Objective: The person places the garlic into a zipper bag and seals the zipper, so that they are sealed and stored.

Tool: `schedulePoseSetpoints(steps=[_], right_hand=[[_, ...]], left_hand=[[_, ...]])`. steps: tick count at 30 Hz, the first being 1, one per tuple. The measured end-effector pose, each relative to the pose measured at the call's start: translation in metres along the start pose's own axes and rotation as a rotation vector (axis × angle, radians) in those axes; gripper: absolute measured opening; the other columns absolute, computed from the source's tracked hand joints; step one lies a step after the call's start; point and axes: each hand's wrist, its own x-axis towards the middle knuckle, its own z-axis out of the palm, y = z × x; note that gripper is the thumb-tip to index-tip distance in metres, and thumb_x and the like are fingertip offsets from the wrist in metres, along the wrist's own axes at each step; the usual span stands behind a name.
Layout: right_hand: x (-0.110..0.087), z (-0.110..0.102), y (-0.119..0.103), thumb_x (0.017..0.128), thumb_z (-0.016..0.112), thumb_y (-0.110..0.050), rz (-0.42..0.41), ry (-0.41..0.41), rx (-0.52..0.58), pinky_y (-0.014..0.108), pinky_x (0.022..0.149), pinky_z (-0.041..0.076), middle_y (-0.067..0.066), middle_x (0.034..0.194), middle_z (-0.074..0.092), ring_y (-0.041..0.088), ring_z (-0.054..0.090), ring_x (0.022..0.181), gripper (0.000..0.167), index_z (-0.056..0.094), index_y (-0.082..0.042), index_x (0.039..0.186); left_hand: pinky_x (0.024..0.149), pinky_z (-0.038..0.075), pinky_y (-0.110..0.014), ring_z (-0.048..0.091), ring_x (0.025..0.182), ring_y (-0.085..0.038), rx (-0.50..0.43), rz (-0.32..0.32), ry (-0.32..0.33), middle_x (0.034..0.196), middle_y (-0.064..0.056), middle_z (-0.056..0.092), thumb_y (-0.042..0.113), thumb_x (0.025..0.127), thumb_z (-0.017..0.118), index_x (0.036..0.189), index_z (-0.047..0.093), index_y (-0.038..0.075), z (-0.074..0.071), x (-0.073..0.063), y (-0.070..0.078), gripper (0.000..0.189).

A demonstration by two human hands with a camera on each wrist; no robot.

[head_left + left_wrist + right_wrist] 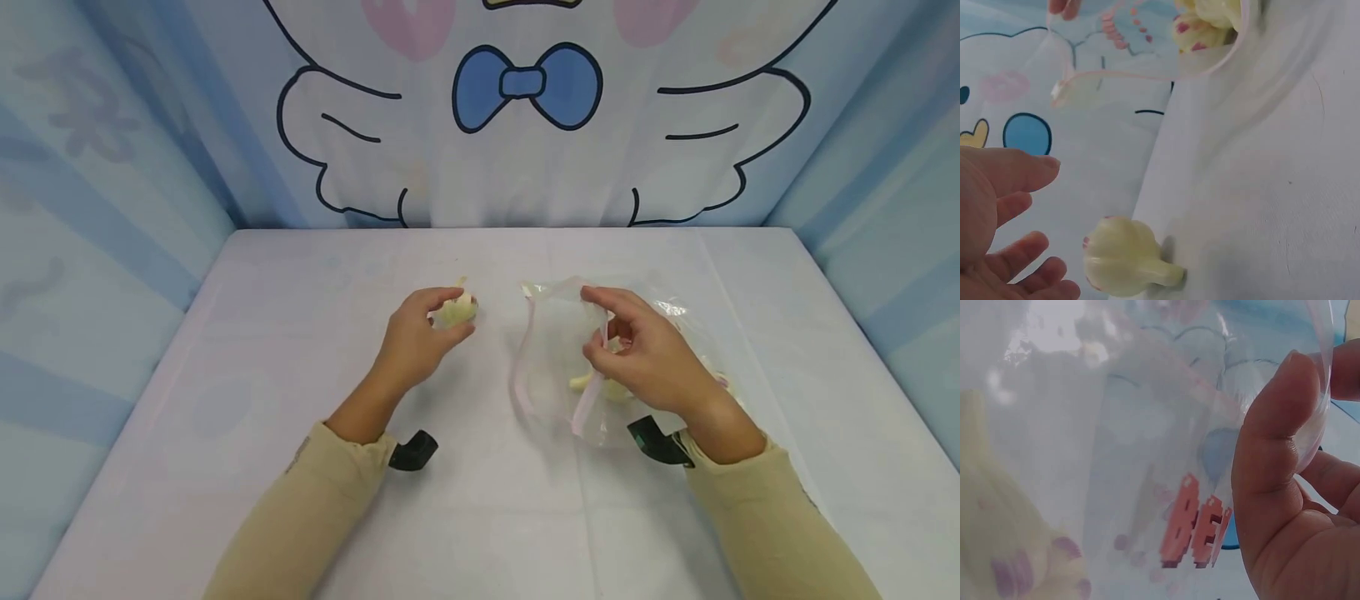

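Note:
A pale yellow garlic bulb (457,310) with purplish marks lies on the white table, left of the bag. My left hand (416,337) is around its near side, thumb and fingers spread; in the left wrist view a gap shows between the fingers and the garlic bulb (1125,259). My right hand (648,350) pinches the pink-edged mouth of a clear plastic bag (555,350), holding it apart toward the left. Inside the bag are pale bulbs (1210,25) with purple patches, one of them large through the film (1010,537) in the right wrist view. Red lettering (1194,525) marks the bag.
The white table (480,517) reaches back to a curtain (540,167) printed with a cartoon figure and a blue bow. Blue and white curtains (90,250) hang on both sides. A black device (412,451) sits at the left wrist, another (660,440) at the right.

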Motion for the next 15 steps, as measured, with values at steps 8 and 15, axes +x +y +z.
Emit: schedulePoseSetpoints(steps=[8,15], right_hand=[[-0.001,0.0,0.0,0.092,0.061,-0.002,0.003,-0.003,-0.001,0.02,0.065,0.047,0.012,0.141,0.05,0.023,0.051,0.089,0.055,0.048,-0.001,0.146],[-0.001,0.001,0.001,0.092,0.062,-0.001,-0.002,-0.001,0.003,0.02,0.064,0.047,0.012,0.14,0.051,0.023,0.051,0.089,0.055,0.048,0.0,0.146]], left_hand=[[0.114,0.032,-0.045,0.039,0.139,-0.03,0.038,-0.002,0.044,0.148,-0.015,0.044,0.016,0.09,0.075,0.141,0.057,0.01,0.007,0.018,-0.018,0.055],[0.114,0.032,-0.043,0.04,0.138,-0.029,0.036,-0.052,0.069,0.147,-0.014,0.045,0.017,0.09,0.076,0.142,0.056,0.01,0.014,0.028,-0.026,0.056]])
